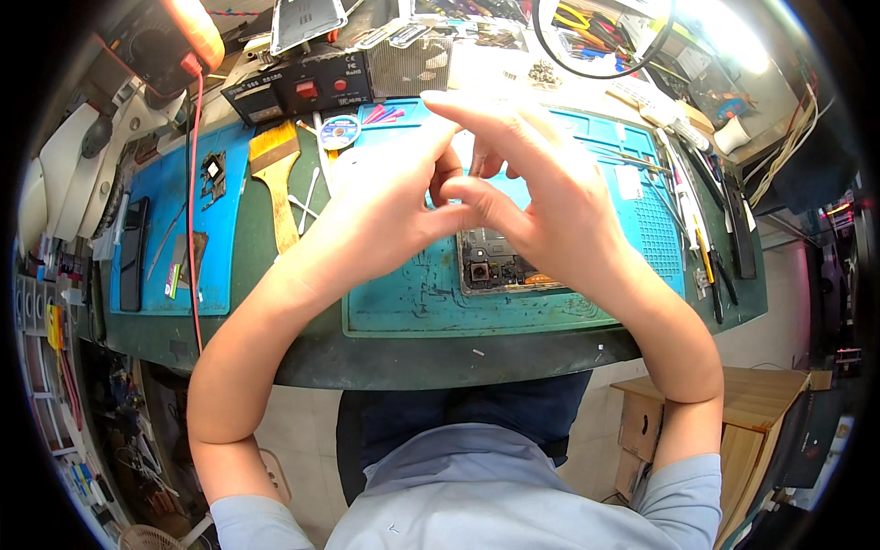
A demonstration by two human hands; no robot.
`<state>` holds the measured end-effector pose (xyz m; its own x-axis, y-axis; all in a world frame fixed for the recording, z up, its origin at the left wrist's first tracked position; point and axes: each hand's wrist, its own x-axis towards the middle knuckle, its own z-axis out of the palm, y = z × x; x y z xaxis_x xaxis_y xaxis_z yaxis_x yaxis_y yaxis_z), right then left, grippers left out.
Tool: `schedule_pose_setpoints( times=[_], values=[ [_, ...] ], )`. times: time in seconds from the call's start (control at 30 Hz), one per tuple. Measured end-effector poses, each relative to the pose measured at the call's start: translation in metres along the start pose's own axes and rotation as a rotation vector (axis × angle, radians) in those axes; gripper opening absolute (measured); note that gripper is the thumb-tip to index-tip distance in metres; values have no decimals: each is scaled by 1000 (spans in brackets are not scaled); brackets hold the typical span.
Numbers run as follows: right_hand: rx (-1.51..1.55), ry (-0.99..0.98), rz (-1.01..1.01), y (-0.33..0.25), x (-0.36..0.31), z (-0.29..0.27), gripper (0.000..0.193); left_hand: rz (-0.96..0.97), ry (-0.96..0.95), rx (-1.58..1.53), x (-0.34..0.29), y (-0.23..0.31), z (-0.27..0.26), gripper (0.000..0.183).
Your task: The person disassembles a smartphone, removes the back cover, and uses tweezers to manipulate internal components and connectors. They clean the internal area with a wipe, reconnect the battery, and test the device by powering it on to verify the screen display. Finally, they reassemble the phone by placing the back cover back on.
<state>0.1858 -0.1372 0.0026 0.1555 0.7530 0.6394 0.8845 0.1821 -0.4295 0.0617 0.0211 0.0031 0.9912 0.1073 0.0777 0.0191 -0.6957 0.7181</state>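
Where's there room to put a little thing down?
On the teal mat, left of the opened device and below the left hand: scuffed but bare. Also the dark table strip in front of that mat, left of a tiny scrap. It's crowded on the right, with slim tools, and at the back, around the black box with red switches.

Opened device (500, 259): is laid flat on the blue mat (394, 307), far part hidden
Dark internals: are exposed
Square camera module (479, 271): is seated at near left
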Motion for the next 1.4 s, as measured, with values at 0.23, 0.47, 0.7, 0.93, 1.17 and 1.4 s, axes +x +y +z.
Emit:
schedule_pose_setpoints(
  times=[0.23,0.47,0.7,0.93,1.17,1.4],
  values=[
    [64,8,31,-1,0,0,65,55,52,-184,-1,-9,3,39],
    [224,-19,140,-4,-5,-1,65,193,139,-252,-1,-14,12,33],
    [78,4,85,-2,-4,-2,62,92,80,-21,1,-15,5,44],
    [274,66,217,3,-10,-18,57,54,63,-65,-2,-9,10,24],
    [223,27,188,10,-18,-12,62,8,73,-118,0,-16,23,18],
    [179,21,191,9,-17,-13,62,-35,75,-121,-1,-15,28,19]
  ],
)
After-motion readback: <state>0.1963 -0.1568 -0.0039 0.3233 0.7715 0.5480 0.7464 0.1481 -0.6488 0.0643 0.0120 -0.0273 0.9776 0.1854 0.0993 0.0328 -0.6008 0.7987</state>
